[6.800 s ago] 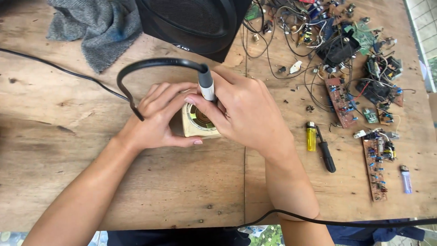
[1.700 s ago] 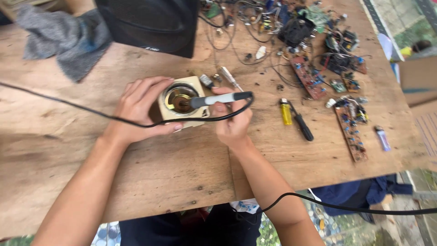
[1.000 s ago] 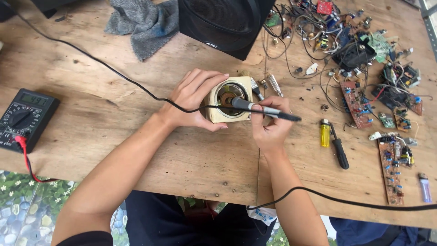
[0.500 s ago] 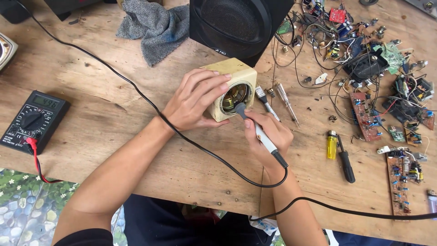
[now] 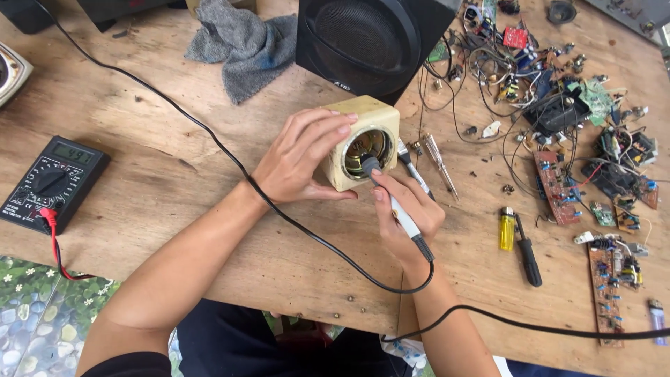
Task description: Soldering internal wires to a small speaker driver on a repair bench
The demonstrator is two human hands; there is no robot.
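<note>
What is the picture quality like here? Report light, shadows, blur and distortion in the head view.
Head view: soft, even daylight, no harsh glare; faint shadows under the left hand and right hand; the small speaker box and soldering iron are sharp; the table edges bow slightly from the wide lens.

Both forearms are bare from elbow to wrist, with no sleeves reaching into view. The left hand [image 5: 300,157] and right hand [image 5: 408,216] wear no gloves, rings, watch or bracelets. The fingernails are short and unpainted. Below the forearms, dark navy clothing covers the lap.
</note>
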